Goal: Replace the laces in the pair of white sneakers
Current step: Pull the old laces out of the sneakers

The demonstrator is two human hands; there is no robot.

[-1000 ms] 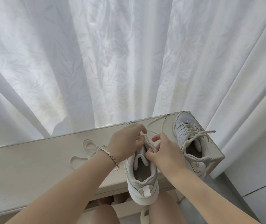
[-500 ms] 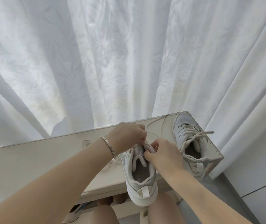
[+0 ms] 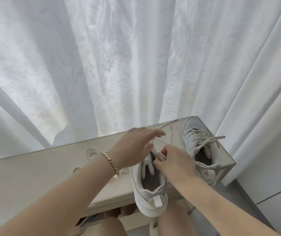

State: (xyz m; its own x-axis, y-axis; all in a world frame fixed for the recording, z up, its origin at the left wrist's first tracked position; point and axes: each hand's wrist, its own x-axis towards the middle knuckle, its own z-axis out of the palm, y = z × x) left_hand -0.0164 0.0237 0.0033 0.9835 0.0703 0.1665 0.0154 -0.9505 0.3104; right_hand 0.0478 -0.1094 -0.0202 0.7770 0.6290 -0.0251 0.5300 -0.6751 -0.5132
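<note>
White curtain (image 3: 136,57) fills everything beyond the fingertips. The left hand (image 3: 134,147) has its fingers (image 3: 155,133) stretched out and released, blurred. A lace (image 3: 166,125) runs just past them; contact cannot be told. The right hand (image 3: 175,161) has its fingers clenched, pinching the upper of the near sneaker (image 3: 150,188), whose front they hide and whose heel overhangs the surface (image 3: 34,176). Right of them stands the laced sneaker (image 3: 197,142). A coiled lace (image 3: 92,152) lies partly behind the left wrist's bracelet (image 3: 110,161).
</note>
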